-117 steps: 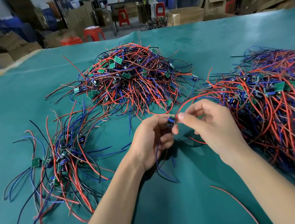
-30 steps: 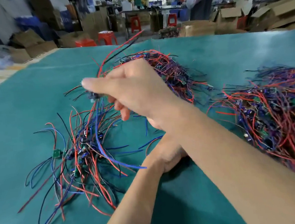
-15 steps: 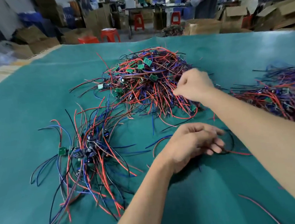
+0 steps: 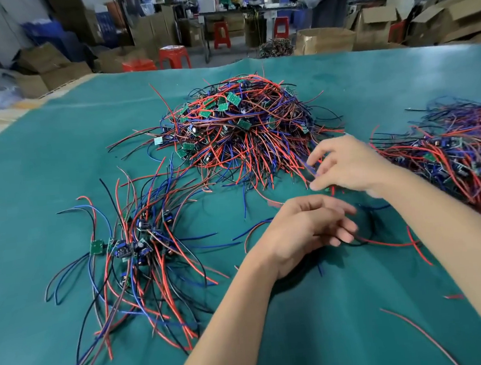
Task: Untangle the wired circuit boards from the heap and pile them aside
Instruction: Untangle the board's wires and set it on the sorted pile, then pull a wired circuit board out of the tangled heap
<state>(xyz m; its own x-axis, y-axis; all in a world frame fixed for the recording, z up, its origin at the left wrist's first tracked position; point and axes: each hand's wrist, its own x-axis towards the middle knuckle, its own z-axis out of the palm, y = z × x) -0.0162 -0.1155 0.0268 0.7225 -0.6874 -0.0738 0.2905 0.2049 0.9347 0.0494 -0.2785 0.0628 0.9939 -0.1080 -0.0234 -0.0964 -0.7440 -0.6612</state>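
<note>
A big tangled heap [image 4: 238,130] of small green circuit boards with red, blue and black wires lies mid-table. At the left sits a looser pile [image 4: 140,245] of wired boards, wires fanned out. My right hand [image 4: 347,165] is at the heap's front right edge, index finger and thumb apart around a few wire ends, near a small green board; I see no firm grip. My left hand [image 4: 309,228] rests in front of the heap, fingers loosely curled over a black wire loop [image 4: 369,229] and a red wire on the mat.
A second tangled mass of wired boards [image 4: 461,150] lies at the right edge, behind my right forearm. Loose red wires [image 4: 418,332] lie on the green mat [image 4: 59,167] near me. Beyond the table stand cardboard boxes, red stools and people.
My right hand has come back from the top of the heap toward its front right edge, and its fingers have opened. My left hand has stayed in place over the loose wires.
</note>
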